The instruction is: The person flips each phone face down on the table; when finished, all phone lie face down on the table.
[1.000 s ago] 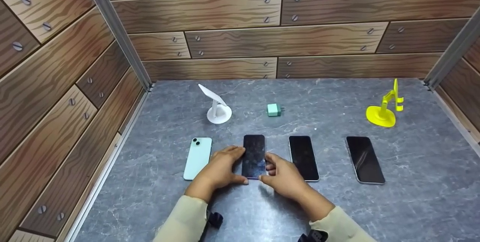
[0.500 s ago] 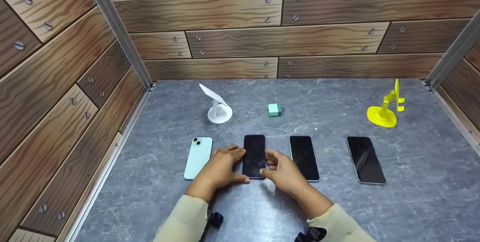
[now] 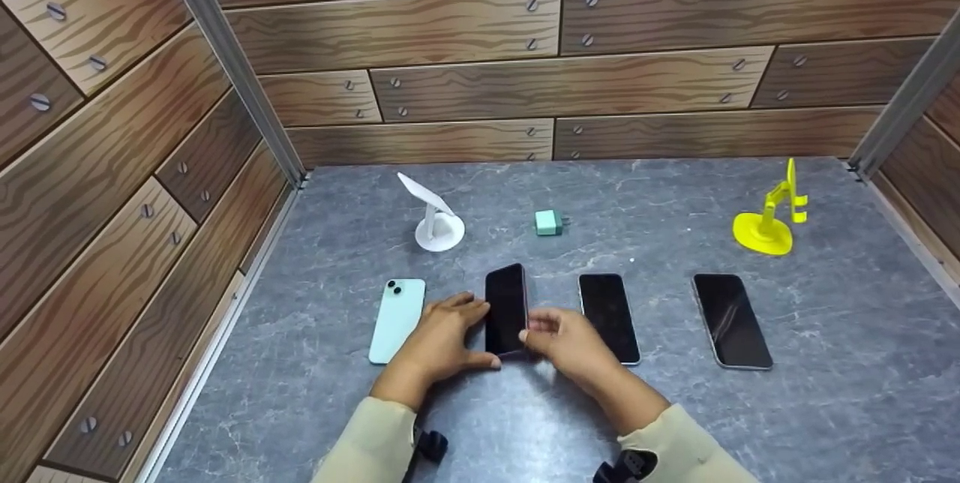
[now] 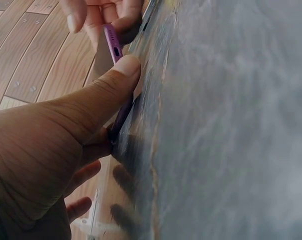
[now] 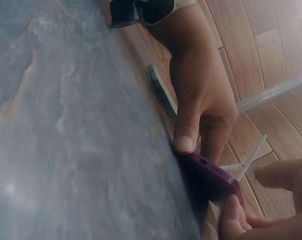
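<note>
A slim phone point(image 3: 507, 310) with rounded corners is showing a dark screen bordered by a purple edge. It is leaning sideways on the grey bench point(image 3: 502, 430), its right long side standing raised and its left long side sitting lower. The screen is facing up and leftward, while the near end is presenting a port and a row of small holes.

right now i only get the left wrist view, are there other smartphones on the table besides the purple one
Observer: Yes, the head view shows three besides the purple smartphone: a mint-green smartphone by the left hand, and two dark-screened smartphones over on the right.
Operator: ok and what's beyond the purple one toward the back wall
Observer: A mint-green plug-in charger, between a white phone stand and a yellow phone stand.
</note>
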`<state>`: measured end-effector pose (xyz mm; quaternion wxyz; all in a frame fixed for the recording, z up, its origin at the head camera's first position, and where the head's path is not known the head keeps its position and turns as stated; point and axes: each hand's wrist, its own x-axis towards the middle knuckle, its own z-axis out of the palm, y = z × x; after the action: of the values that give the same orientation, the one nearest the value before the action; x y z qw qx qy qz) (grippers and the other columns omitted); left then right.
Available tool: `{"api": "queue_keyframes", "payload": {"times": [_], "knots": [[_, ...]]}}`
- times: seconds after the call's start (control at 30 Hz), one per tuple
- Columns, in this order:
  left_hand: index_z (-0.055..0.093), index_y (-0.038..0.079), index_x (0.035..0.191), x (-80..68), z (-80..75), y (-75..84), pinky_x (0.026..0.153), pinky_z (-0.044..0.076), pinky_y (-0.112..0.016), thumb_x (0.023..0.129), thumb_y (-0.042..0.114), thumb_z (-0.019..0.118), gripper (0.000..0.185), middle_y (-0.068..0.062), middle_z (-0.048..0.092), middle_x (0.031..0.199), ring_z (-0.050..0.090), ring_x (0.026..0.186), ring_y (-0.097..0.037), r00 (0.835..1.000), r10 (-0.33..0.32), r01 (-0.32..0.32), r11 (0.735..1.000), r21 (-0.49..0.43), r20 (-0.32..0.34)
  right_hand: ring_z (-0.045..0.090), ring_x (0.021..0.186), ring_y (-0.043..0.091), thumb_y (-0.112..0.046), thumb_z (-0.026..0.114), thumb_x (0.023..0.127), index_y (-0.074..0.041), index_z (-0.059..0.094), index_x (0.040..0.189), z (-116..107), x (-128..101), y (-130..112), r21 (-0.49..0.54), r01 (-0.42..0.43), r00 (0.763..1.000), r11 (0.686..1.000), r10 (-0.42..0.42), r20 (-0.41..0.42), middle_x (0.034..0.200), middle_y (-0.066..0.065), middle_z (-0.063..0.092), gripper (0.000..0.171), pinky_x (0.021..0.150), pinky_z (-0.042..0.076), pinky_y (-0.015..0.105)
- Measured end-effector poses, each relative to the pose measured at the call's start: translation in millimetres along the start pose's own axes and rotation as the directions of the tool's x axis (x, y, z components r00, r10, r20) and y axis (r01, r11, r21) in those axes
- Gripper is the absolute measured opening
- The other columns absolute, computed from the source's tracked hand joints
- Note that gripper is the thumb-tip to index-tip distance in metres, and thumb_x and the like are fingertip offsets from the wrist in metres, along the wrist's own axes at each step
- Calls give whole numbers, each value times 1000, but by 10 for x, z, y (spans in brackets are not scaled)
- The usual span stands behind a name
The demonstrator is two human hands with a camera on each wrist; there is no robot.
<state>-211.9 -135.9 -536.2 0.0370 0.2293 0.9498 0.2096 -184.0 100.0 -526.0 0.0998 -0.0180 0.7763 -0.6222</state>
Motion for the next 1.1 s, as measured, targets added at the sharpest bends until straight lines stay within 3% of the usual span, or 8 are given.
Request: {"api": "queue_keyframes", "payload": {"times": [0.2, 0.4, 0.57, 0.67, 0.77, 0.87, 0.97, 1.1], "knots": [[60, 8, 157, 6, 1, 2, 133, 29, -56, 83, 60, 90, 96, -7, 59, 162, 41, 162, -30, 1000, 1, -1, 1000, 19, 9, 58, 55, 8, -5, 76, 97, 5, 75, 114, -2, -5, 53, -201, 33, 999, 979, -26, 37, 76, -3, 73, 19, 50, 45, 21], [59, 7, 157, 10, 1, 4, 133, 29, -57, 82, 60, 90, 97, -7, 59, 162, 40, 162, -30, 1000, 6, -6, 999, 34, 10, 57, 55, 6, -3, 78, 94, 0, 76, 102, 11, -15, 47, -249, 51, 999, 967, -48, 15, 73, -5, 70, 9, 50, 44, 20], [60, 9, 157, 20, -29, 17, 133, 28, -57, 83, 63, 89, 96, -7, 59, 162, 39, 162, -31, 1000, -12, 11, 1000, 4, 26, 60, 57, 8, -1, 78, 92, 2, 75, 105, 47, -35, 37, -203, 13, 1000, 979, -18, -21, 76, -3, 72, 14, 49, 47, 21], [62, 9, 155, 64, -75, 46, 132, 32, -56, 91, 62, 82, 86, -9, 63, 158, 46, 158, -32, 1000, -20, 20, 999, -42, 8, 63, 53, 10, -1, 78, 90, 2, 74, 108, 78, -38, 22, -180, 3, 998, 984, -12, -54, 77, -2, 73, 19, 47, 50, 22], [64, 8, 153, 139, -128, 104, 127, 41, -55, 101, 56, 73, 71, -12, 69, 150, 58, 148, -34, 997, -33, 29, 997, -72, -65, 63, 49, 12, -2, 79, 88, 0, 74, 110, 109, -45, 1, -187, 12, 995, 982, -29, -92, 79, -1, 74, 23, 45, 53, 25], [68, 8, 149, 229, -178, 183, 114, 53, -54, 106, 48, 69, 59, -13, 77, 137, 71, 130, -37, 979, -70, 61, 997, -52, -191, 64, 48, 11, -3, 80, 86, -2, 75, 110, 143, -58, -15, -223, 32, 990, 974, -62, -130, 81, -2, 76, 25, 47, 56, 26], [72, 9, 144, 326, -241, 281, 98, 61, -55, 106, 45, 70, 53, -11, 83, 120, 78, 111, -39, 942, -127, 125, 992, -26, -311, 67, 58, 6, -4, 81, 84, -4, 76, 108, 178, -78, -35, -283, 66, 980, 957, -115, -160, 81, -4, 77, 25, 57, 57, 23], [75, 9, 139, 449, -333, 423, 87, 63, -58, 104, 49, 71, 53, -13, 84, 109, 79, 99, -42, 900, -186, 194, 981, -20, -395, 69, 70, 5, -4, 81, 83, -5, 77, 108, 221, -105, -60, -338, 115, 967, 934, -182, -175, 81, -4, 78, 25, 65, 57, 22]]}}
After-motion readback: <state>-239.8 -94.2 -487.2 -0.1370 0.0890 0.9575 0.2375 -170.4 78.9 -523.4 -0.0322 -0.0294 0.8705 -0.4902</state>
